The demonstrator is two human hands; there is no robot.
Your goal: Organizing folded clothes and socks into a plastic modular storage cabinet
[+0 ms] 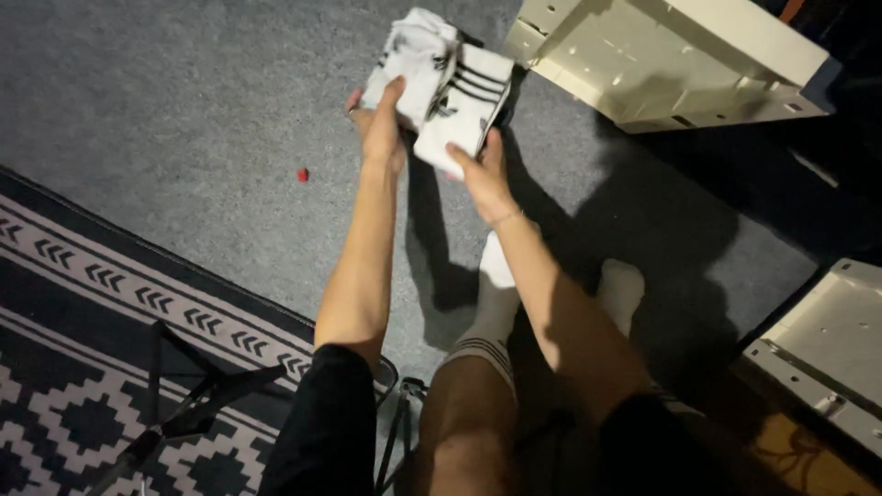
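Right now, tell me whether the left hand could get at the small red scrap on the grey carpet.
Probably yes. The left hand has its grip on the bundle of white socks with black stripes, but the small red scrap lies on bare grey carpet just left of that forearm, nothing between.

Socks (441, 83), upper centre of frame: soft knit cloth, matt white with black stripes, folded thick; both bare hands hold them.
Floor carpet (211, 119), upper left: grey short-pile textile, matt, finely rough.
Rug (83, 367), lower left: woven cloth, black with white pattern, matt, flat weave.
Panels (680, 55), upper right and lower right: cream painted sheet metal by look, smooth, slight sheen, with punched holes.
Sock on the foot (491, 321), centre: ribbed knit, white, striped cuff.
Stand (184, 413), lower left: black, thin, matt; material unclear.
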